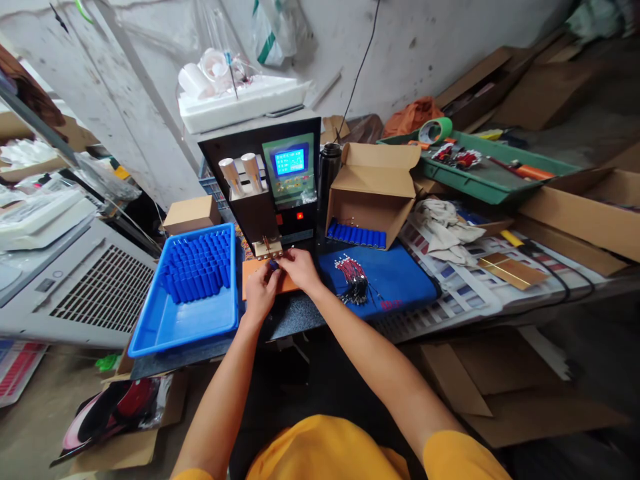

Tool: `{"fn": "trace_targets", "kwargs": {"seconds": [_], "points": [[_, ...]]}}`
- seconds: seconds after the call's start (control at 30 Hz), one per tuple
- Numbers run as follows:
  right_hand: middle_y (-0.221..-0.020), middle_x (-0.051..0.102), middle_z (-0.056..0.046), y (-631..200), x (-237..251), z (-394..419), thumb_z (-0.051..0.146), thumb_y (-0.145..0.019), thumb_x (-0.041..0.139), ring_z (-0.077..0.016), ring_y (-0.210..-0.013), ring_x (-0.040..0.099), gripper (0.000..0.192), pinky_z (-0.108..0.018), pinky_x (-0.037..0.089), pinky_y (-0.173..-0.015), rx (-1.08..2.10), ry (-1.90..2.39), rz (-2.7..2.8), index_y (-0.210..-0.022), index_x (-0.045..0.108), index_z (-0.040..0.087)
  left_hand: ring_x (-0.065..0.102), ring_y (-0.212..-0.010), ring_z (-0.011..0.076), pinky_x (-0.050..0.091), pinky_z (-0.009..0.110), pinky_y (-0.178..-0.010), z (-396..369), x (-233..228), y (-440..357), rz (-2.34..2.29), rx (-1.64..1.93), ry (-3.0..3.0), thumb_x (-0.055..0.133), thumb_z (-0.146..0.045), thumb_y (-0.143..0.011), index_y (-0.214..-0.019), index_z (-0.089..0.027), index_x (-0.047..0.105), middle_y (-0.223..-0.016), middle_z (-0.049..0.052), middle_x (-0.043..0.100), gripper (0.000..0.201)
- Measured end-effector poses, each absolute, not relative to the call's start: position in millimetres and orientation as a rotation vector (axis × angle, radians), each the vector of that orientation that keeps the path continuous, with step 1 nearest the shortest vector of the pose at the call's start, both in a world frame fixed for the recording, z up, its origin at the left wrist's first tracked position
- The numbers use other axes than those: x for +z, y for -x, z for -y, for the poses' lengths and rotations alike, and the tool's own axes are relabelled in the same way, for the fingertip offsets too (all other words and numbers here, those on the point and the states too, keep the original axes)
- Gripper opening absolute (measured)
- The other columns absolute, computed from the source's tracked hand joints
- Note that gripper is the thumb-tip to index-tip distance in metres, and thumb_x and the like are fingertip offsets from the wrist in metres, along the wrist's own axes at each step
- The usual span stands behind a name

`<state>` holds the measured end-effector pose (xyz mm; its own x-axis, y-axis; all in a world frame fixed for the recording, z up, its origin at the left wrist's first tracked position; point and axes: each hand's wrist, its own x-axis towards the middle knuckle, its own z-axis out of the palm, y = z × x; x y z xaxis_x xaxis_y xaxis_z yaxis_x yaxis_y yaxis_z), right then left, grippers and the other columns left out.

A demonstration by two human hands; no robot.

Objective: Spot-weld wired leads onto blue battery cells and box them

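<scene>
My left hand (260,290) and my right hand (299,267) meet over an orange pad (250,273), just under the head (267,248) of a black spot-welding machine (280,180). Between their fingertips they pinch a small blue cylindrical cell (273,265). A blue tray (170,320) with several upright blue cells (197,267) stands left of my left hand. A bundle of red and black wires (354,280) lies on a blue mat (395,277) right of my right hand.
An open cardboard box (373,193) behind the mat holds a row of blue cells (356,235). A green tray (480,170) with tools sits at the back right. Cloth gloves (445,230), cardboard pieces, a small box (191,215) and a grey vented unit (75,280) surround the bench.
</scene>
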<state>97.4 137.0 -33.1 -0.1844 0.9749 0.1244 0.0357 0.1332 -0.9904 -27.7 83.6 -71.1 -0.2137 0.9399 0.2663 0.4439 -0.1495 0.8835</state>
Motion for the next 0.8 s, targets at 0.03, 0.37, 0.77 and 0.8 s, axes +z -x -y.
{"fn": "trace_targets", "kwargs": {"seconds": [0.03,0.37,0.77,0.8], "points": [[-0.069,0.070,-0.002,-98,-33,-137,0.027,-0.075,0.072,-0.0182,-0.067,0.063,0.013,-0.026,0.043,-0.063,1.213,1.062,1.444,-0.069,0.069,0.016,0.064,-0.074,0.0183,0.047,0.027,-0.071,-83,-71,27,-1.646,1.349,-1.597,0.059,-0.038,-0.086,-0.104,-0.021,0.069,-0.076,0.002,0.068,0.026],[-0.068,0.069,-0.002,-99,-30,-136,0.028,-0.076,0.071,-0.0179,-0.066,0.062,0.015,-0.026,0.042,-0.062,1.205,1.061,1.468,-0.068,0.069,0.015,0.062,-0.067,0.0165,0.045,0.026,-0.066,-81,-67,26,-1.670,1.351,-1.686,0.057,-0.035,-0.088,-0.106,-0.020,0.069,-0.073,0.002,0.067,0.026],[-0.073,0.069,-0.003,-99,-40,-139,0.028,-0.079,0.068,-0.0175,-0.072,0.062,0.014,-0.025,0.045,-0.064,1.205,1.036,1.510,-0.074,0.067,0.015,0.063,-0.069,0.0157,0.047,0.025,-0.065,-82,-74,27,-1.739,1.332,-1.739,0.056,-0.033,-0.090,-0.107,-0.018,0.068,-0.079,0.003,0.070,0.025],[-0.074,0.068,-0.002,-101,-41,-137,0.030,-0.080,0.066,-0.0171,-0.072,0.062,0.015,-0.025,0.045,-0.064,1.224,1.009,1.503,-0.075,0.066,0.016,0.063,-0.069,0.0158,0.047,0.025,-0.065,-83,-74,27,-1.740,1.333,-1.741,0.057,-0.033,-0.090,-0.108,-0.019,0.068,-0.080,0.003,0.070,0.025]]}}
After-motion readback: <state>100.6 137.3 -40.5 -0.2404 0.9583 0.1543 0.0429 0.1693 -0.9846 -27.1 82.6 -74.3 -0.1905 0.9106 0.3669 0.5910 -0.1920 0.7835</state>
